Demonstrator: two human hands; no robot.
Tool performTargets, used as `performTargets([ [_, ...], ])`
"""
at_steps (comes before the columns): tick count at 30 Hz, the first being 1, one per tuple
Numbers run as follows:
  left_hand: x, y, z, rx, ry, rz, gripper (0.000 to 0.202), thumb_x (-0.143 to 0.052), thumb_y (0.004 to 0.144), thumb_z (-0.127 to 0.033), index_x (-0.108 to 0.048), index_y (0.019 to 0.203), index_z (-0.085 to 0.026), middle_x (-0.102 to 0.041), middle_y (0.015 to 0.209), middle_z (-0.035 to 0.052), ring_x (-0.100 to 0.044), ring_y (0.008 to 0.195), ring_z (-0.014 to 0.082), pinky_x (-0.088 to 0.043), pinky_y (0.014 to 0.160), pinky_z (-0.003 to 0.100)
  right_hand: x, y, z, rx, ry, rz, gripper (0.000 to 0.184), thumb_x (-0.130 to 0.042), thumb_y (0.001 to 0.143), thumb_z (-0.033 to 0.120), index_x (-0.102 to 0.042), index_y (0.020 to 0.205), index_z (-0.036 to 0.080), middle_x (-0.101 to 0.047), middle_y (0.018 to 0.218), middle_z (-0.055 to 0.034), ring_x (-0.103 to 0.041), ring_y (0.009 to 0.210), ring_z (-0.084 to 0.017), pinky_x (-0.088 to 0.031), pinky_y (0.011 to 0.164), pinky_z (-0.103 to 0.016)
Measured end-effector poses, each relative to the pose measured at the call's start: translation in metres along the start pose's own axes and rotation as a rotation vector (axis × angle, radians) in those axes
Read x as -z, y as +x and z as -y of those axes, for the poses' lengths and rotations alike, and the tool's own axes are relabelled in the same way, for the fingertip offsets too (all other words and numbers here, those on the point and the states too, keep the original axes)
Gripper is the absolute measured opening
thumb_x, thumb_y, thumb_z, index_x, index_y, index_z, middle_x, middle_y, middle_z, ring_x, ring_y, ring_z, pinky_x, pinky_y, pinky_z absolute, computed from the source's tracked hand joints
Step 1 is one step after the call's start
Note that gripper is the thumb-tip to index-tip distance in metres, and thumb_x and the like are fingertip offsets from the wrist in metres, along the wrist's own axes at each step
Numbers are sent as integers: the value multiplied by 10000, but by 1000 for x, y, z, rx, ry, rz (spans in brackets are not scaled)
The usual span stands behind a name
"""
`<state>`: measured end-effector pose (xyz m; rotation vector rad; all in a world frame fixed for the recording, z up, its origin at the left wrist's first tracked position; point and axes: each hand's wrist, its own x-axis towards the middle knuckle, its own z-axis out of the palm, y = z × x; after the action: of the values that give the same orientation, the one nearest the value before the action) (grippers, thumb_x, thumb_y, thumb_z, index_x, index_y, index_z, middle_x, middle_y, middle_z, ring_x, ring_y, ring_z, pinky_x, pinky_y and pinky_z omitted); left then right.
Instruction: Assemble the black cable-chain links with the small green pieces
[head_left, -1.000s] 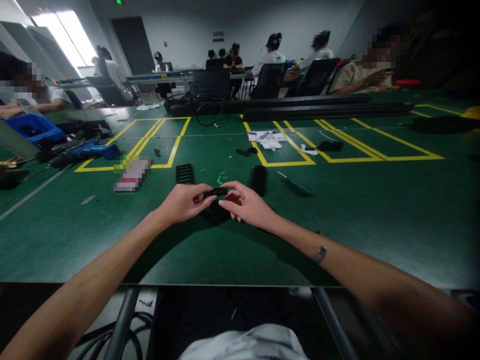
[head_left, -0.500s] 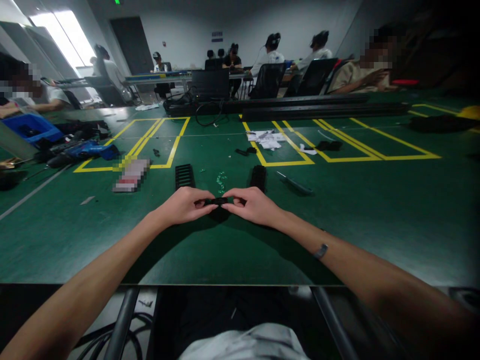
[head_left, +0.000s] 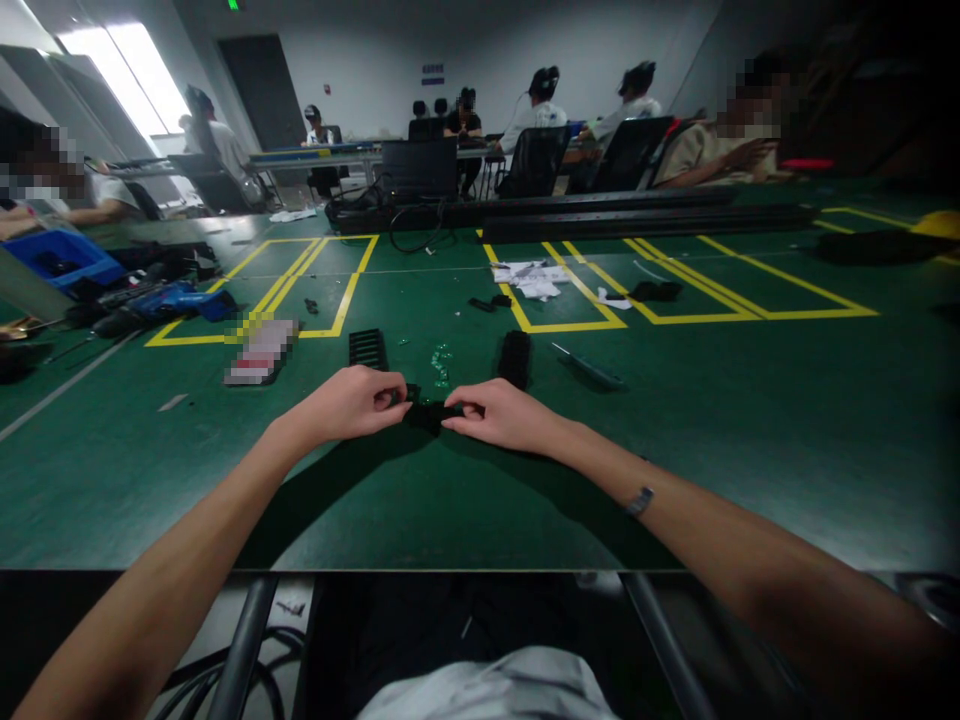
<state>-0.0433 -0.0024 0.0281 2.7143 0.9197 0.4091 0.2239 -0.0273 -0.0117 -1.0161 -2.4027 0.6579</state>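
My right hand (head_left: 506, 415) pinches a small black part (head_left: 429, 416) between thumb and fingers, low over the green table; its exact kind is too dark to tell. Left of it, my left hand (head_left: 364, 402) has thumb and fingertips closed together, and what they hold cannot be made out. A slotted black plastic piece (head_left: 367, 348) lies just beyond my left hand, and a similar black piece (head_left: 514, 358) behind my right. Between these two, several small shiny clear pieces (head_left: 441, 365) are scattered on the tabletop.
A screwdriver (head_left: 589, 368) lies to the right and a phone-like flat object (head_left: 262, 352) to the left. Farther left are a blue power tool (head_left: 176, 298) and a blue bin (head_left: 64, 262). Crumpled white paper (head_left: 531, 279) and long black rails (head_left: 645, 215) lie beyond. Several people sit farther off.
My hands were together on the black part; my left hand has drawn away a little to the left. My right hand stays nearly in place with the part.
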Motion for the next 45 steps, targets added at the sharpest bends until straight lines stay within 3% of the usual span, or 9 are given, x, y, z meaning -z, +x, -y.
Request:
performTargets([
  [7, -4, 1, -1, 40, 3, 131, 133, -615, 839, -299, -644, 853, -170, -547, 602, -33, -452, 506, 84, -255, 514, 209, -3, 1, 1, -17, -41, 0, 203, -696, 899, 308, -707, 1048, 170, -541, 649, 31, -502, 598, -113, -290, 580, -231],
  [24, -9, 1, 1, 61, 11, 99, 98, -608, 843, -277, -629, 857, -182, -556, 605, -35, -453, 504, 90, -262, 516, 218, -2, 1, 5, -34, -37, 9, 200, -687, 903, 310, -710, 1045, 170, -545, 654, 23, -505, 614, -122, -290, 590, -236],
  [32, -9, 1, 3, 44, 59, 105, 207, -588, 881, -329, -650, 764, -170, -538, 594, -16, -413, 500, 89, -244, 522, 222, -2, 0, 5, -28, -43, 7, 189, -681, 911, 313, -706, 1039, 176, -541, 647, 29, -504, 606, -117, -288, 583, -234],
  [45, -5, 2, -2, 113, 5, 180, 170, -597, 865, -320, -628, 798, -166, -534, 634, -22, -418, 541, 82, -245, 537, 215, -2, 1, 6, -27, -78, 14, 191, -681, 916, 297, -700, 1062, 174, -537, 654, 33, -503, 615, -112, -297, 589, -226],
])
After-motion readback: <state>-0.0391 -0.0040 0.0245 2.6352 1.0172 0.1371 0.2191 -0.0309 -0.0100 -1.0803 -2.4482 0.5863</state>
